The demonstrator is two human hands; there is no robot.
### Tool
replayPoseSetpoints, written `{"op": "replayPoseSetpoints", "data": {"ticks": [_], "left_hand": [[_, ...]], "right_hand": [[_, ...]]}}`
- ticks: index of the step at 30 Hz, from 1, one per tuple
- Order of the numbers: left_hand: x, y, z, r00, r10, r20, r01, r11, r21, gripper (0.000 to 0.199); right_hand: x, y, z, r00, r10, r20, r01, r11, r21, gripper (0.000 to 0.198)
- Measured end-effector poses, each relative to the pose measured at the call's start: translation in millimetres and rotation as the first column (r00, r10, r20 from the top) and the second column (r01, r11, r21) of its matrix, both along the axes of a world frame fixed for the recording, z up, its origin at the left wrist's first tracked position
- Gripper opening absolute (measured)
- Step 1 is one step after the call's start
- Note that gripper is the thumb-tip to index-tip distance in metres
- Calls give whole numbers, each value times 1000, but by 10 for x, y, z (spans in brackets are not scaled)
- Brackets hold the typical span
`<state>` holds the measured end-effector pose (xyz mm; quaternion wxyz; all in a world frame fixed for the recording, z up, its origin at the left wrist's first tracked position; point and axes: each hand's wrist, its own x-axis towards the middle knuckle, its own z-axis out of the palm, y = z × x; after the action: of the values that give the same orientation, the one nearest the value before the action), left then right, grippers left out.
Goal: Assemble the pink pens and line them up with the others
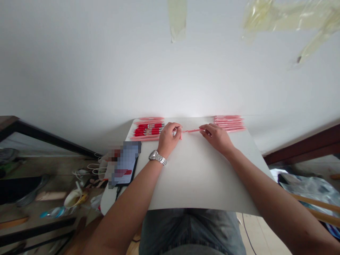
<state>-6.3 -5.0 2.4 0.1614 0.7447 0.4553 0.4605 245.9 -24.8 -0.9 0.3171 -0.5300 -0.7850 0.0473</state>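
Note:
My right hand (217,137) pinches the right end of a slim pink pen-like stick (193,130), which lies level above the white table and points left. My left hand (169,138), with a metal watch on its wrist, is closed at the fingertips on a small pink piece (181,135). That piece is close to the stick's left end; whether the two touch I cannot tell. Left of my left hand, several red click pens (148,131) lie among pink sticks (145,138). Beyond my right hand is a row of similar pink sticks (228,123).
The small white table (196,184) stands against a white wall with yellowed tape (177,17). A phone or tablet (126,164), partly blurred out, lies at its left edge with a cable. Cables, a cup (73,199) and a plastic bottle (54,212) are on the left; plastic bags (310,191) are on the right.

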Motion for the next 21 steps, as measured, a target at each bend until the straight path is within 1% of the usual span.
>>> {"op": "replayPoseSetpoints", "data": {"ticks": [21], "left_hand": [[0,-15,17,1000,-1,2,1,1000,8,10]], "right_hand": [[2,-4,6,1000,-17,-7,17,1000,23,15]]}}
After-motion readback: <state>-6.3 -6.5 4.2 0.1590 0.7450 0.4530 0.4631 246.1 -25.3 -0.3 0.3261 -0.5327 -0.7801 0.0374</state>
